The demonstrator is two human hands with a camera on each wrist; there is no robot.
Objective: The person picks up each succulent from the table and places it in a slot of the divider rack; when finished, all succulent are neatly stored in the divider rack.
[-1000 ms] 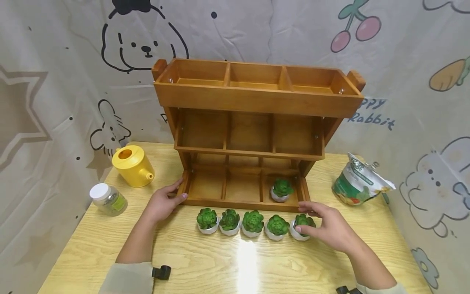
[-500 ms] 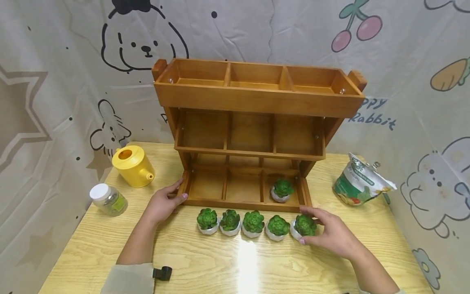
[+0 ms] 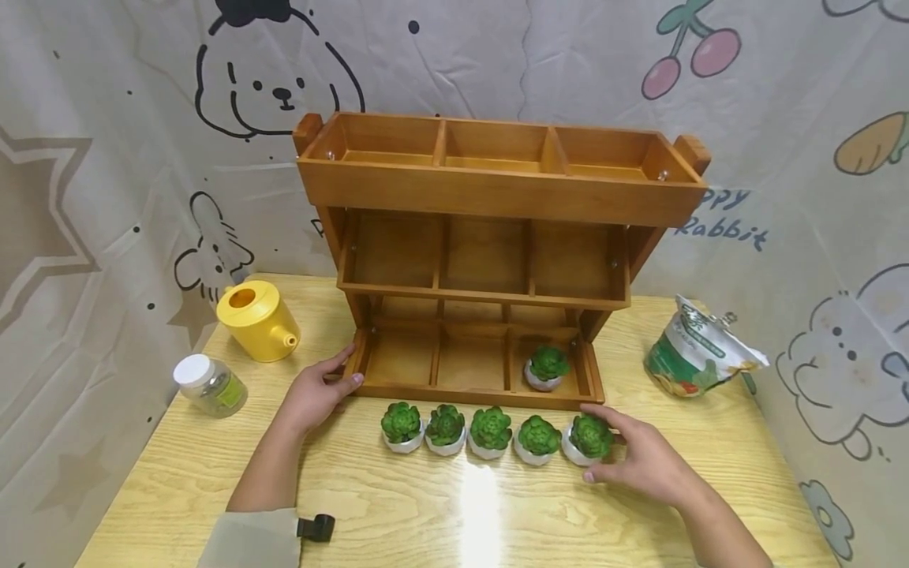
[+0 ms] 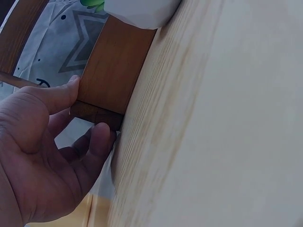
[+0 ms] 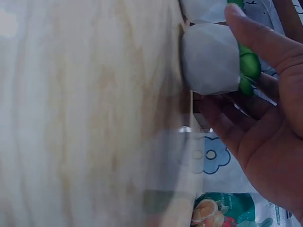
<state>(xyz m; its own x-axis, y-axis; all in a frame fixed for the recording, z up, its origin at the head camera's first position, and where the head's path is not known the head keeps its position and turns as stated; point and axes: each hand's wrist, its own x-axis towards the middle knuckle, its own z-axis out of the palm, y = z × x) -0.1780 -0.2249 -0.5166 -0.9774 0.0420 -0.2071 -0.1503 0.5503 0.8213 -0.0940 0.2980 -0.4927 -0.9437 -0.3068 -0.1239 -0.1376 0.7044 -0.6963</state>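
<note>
My left hand (image 3: 316, 396) holds the front left corner of the bottom tray of a brown wooden three-tier shelf (image 3: 426, 392). In the left wrist view, its thumb lies on one face of the tray's end (image 4: 97, 114) and bent fingers touch the other side. My right hand (image 3: 642, 459) stands around the rightmost potted succulent (image 3: 591, 436), thumb in front and fingers behind, loosely spread. That plant's white pot (image 5: 210, 59) rests on the table. Several like succulents (image 3: 490, 430) line up to its left. One more succulent (image 3: 547, 364) sits in the tray's right compartment.
On the left stand a yellow watering can (image 3: 256, 323) and a clear jar with a white lid (image 3: 211, 386). A clipped green and white bag (image 3: 699, 351) lies to the right. Printed cloth hangs behind the wooden table (image 3: 398, 513).
My right hand's thumb has moved from over the rightmost succulent to the front of its pot, and the hand has shifted slightly right and nearer. The left hand has stayed in place.
</note>
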